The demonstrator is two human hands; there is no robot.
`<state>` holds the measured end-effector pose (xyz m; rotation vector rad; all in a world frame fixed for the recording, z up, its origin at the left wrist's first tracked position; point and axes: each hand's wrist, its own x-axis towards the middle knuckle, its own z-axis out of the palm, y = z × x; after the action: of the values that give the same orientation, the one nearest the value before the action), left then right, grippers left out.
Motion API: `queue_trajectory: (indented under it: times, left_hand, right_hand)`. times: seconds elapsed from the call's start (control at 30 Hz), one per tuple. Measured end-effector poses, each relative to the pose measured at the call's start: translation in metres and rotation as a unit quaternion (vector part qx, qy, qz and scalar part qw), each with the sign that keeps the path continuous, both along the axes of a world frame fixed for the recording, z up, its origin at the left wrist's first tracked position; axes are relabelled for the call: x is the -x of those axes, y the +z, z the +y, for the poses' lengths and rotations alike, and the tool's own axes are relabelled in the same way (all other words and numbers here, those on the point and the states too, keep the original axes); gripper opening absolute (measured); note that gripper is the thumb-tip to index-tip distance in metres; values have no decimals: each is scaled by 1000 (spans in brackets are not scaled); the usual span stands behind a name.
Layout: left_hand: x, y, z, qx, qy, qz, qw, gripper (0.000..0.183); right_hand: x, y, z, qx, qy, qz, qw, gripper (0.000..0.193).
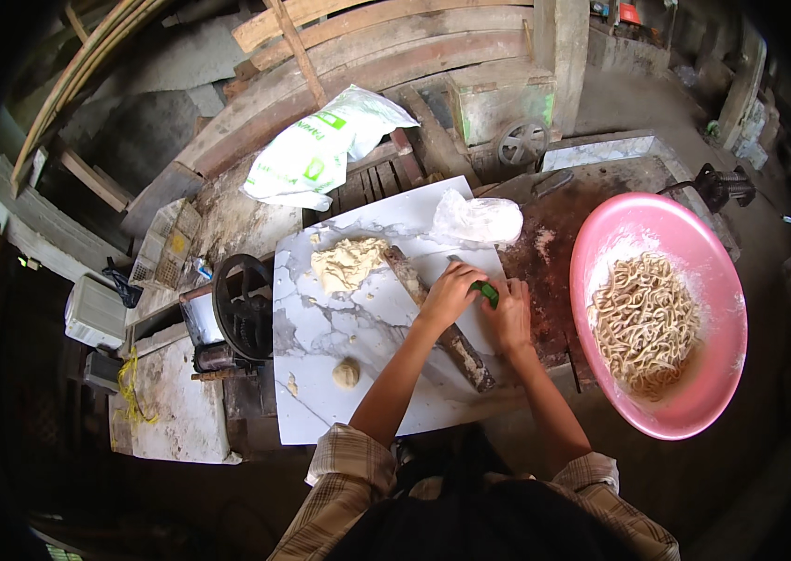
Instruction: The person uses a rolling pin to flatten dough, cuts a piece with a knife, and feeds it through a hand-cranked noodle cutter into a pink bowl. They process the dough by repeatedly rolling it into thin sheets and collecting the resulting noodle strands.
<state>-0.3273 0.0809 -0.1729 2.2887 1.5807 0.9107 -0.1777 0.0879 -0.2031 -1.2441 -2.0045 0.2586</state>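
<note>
Over the right part of a marble-patterned board (311,411), my left hand (449,294) and my right hand (510,318) come together around a small green object (485,292). Both hands are closed on it; its kind is hard to make out, as fingers cover much of it. Under my left wrist a floury wooden stick (466,357) lies slantwise across the board. A rough lump of pale dough (348,265) rests left of the stick, and a small dough ball (346,374) sits nearer me. Beyond my hands lies a clear plastic bag with white contents (479,221).
At the right stands a pink basin (727,351) holding floured noodles (646,323). A machine with a black handwheel (243,307) adjoins the board's left edge. Behind lie a white and green sack (320,154) and a wooden box (503,98). A plastic basket (166,245) is farther left.
</note>
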Motion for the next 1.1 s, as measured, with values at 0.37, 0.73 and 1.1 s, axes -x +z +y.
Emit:
queue_trajectory:
  times: [0.37,0.73,1.1]
  left_hand:
    - [34,37,-46,-59,128,-88,986,5]
    - [133,48,-158,-56,260,-119,957,11]
    - [185,47,-204,115,143,-379,907,22]
  right_hand:
    - [44,25,-43,114,122,25,986,49]
    - [62,56,-49,209,255,-18,944,49]
    - [106,97,-113,321,391,-123,854,50]
